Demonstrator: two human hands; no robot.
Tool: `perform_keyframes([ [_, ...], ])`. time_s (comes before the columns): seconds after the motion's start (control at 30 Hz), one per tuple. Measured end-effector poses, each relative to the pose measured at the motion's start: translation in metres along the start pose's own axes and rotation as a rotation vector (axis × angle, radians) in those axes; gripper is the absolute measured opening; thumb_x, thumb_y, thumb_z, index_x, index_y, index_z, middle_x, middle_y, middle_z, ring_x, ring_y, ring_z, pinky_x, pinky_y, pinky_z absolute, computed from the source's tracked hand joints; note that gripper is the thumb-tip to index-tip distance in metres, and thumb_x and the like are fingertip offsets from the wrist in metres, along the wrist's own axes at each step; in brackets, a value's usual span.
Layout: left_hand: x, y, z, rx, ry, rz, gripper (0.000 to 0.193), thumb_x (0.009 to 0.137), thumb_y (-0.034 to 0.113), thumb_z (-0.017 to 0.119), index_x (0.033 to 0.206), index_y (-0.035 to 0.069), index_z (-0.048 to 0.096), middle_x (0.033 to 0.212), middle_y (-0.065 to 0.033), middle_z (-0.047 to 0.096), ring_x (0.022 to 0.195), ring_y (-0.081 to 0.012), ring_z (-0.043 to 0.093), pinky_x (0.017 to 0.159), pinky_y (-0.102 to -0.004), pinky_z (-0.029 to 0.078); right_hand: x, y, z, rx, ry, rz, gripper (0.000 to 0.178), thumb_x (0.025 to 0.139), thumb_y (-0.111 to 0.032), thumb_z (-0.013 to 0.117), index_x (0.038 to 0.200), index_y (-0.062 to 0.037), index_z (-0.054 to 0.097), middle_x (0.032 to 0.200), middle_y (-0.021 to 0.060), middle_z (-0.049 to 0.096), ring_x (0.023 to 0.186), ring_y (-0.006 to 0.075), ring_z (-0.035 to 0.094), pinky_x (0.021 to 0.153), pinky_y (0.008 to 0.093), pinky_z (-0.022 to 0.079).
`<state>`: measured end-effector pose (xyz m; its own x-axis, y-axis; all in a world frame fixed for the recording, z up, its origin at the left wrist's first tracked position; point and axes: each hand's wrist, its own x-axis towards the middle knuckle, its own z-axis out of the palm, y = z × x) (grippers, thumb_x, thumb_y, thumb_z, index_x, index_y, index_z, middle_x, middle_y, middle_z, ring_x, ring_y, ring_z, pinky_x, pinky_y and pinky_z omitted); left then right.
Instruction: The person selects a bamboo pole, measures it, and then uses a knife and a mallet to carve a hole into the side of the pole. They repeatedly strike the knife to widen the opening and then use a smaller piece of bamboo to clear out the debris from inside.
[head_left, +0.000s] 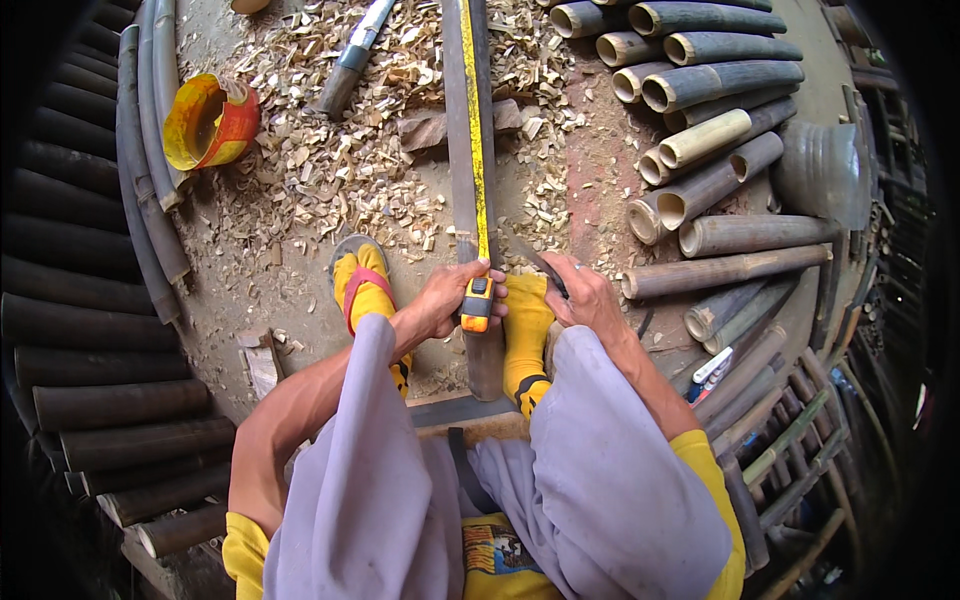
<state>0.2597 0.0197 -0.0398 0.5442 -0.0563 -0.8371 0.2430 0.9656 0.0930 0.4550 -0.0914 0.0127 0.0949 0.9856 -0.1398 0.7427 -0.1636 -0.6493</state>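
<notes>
My left hand [446, 298] is closed around an orange and black tape measure [478, 303]. Its yellow blade [472, 120] runs out away from me along a long dark bamboo pole [459, 190]. The pole lies lengthwise between my feet, its near end close to my seat. In my right hand [588, 294] is a knife [535, 258], its thin blade pointing toward the tape and the pole. The fingers wrap the handle and mostly hide it. A brown block [425, 131] lies under the pole farther out.
Wood chips [330, 165] cover the ground ahead. An orange-yellow bucket [212, 122] lies at the left, near a metal-ended tool [352, 65]. Cut bamboo pieces [735, 85] are stacked at the right; dark bamboo lengths [110, 360] line the left. Beside my right leg lie pens [710, 370].
</notes>
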Motion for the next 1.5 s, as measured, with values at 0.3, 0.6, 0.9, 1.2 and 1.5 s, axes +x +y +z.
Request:
perform_keyframes([
  [0.3,-0.001,-0.001,-0.004,-0.056,-0.019,0.033,0.035,0.098,0.028,0.048,0.107,-0.004,0.058,0.087,-0.0143,0.067,0.068,-0.027,0.069,0.058,-0.0383,0.06,0.022,0.011,0.008,-0.141,-0.105,-0.089,0.047,0.071,-0.009,0.067,0.115,-0.0077,0.053,0.086,0.014,0.061,0.076,0.0334,0.064,0.065,0.042,0.053],
  [0.6,-0.002,-0.001,-0.003,-0.045,-0.015,0.04,0.035,0.098,0.029,0.049,0.106,-0.004,0.059,0.086,-0.0145,0.067,0.068,-0.0269,0.069,0.059,-0.0384,0.059,0.035,0.016,0.01,-0.184,-0.118,-0.12,0.045,0.071,-0.01,0.067,0.114,-0.0101,0.053,0.085,0.0108,0.06,0.077,0.0308,0.064,0.064,0.0402,0.053],
  [0.9,-0.003,0.001,-0.001,-0.033,-0.003,0.054,0.035,0.098,0.029,0.049,0.105,-0.004,0.059,0.085,-0.0148,0.067,0.066,-0.0269,0.069,0.056,-0.0376,0.06,0.037,0.014,0.01,-0.185,-0.127,-0.118,0.042,0.072,-0.011,0.067,0.112,-0.0101,0.053,0.083,0.0104,0.058,0.078,0.03,0.063,0.065,0.0401,0.053],
  [1.2,0.0,-0.001,-0.001,-0.005,0.05,0.066,0.033,0.095,0.027,0.052,0.099,-0.004,0.062,0.077,-0.0178,0.066,0.061,-0.027,0.067,0.056,-0.0384,0.057,0.039,0.004,0.01,-0.263,-0.17,-0.036,0.041,0.072,-0.01,0.068,0.111,-0.0089,0.056,0.081,0.0134,0.06,0.076,0.0327,0.063,0.065,0.042,0.052],
  [1.5,-0.01,0.023,0.02,1.445,0.265,0.599,0.029,0.088,0.023,0.053,0.085,-0.001,0.067,0.068,-0.0237,0.062,0.068,-0.0412,0.063,0.065,-0.0453,0.052,0.048,-0.016,-0.007,-0.332,-0.274,0.085,0.023,0.078,-0.012,0.062,0.098,-0.0068,0.052,0.071,0.017,0.06,0.071,0.0367,0.063,0.062,0.0457,0.052],
])
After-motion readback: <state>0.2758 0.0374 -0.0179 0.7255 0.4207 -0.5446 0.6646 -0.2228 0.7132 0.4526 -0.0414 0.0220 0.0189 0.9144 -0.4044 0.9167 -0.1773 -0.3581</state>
